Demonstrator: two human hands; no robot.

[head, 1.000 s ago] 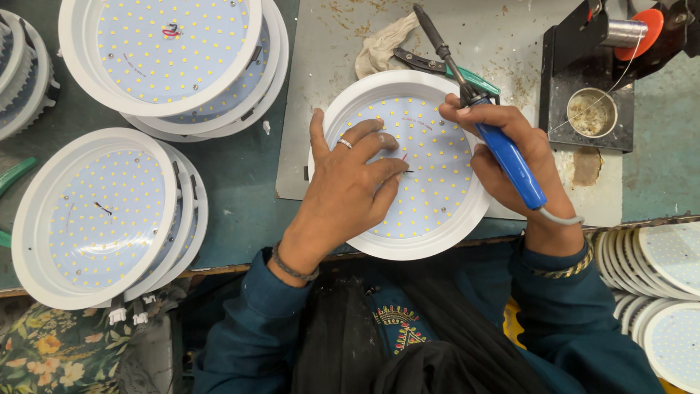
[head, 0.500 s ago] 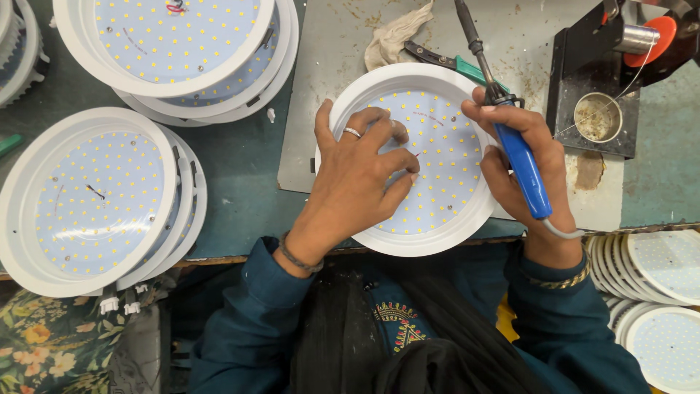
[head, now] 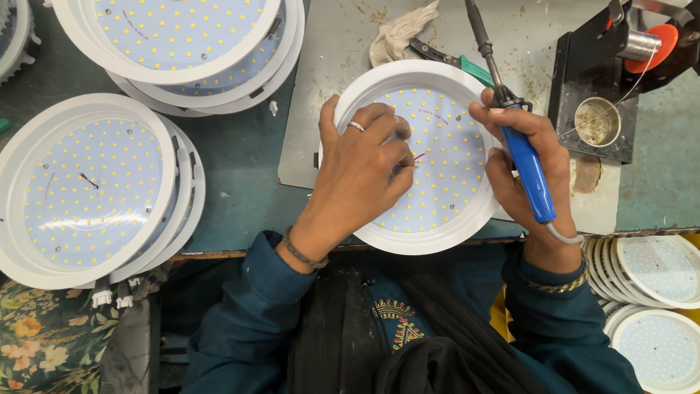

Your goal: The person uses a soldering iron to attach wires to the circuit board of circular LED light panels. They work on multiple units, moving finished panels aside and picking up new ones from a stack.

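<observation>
A round white lamp housing with a dotted LED board (head: pixel 445 146) lies on a grey metal plate (head: pixel 328 44) at the bench's front edge. My left hand (head: pixel 357 160) rests on the board's left half, its fingertips pinching a thin red wire (head: pixel 418 155) near the centre. My right hand (head: pixel 521 164) grips a soldering iron with a blue handle (head: pixel 526 171) at the lamp's right rim. The iron's dark tip points up and away from the board.
Stacks of similar lamps sit at the top left (head: pixel 182 36) and the left (head: pixel 87 186), more at the lower right (head: pixel 656 292). A black solder stand with a tin cup (head: pixel 596 120), green-handled pliers (head: pixel 456 62) and a rag (head: pixel 401 33) lie behind the lamp.
The iron has swung from leaning over the lamp's top rim to pointing upright off the board. My left fingers have curled toward the board's centre onto the red wire.
</observation>
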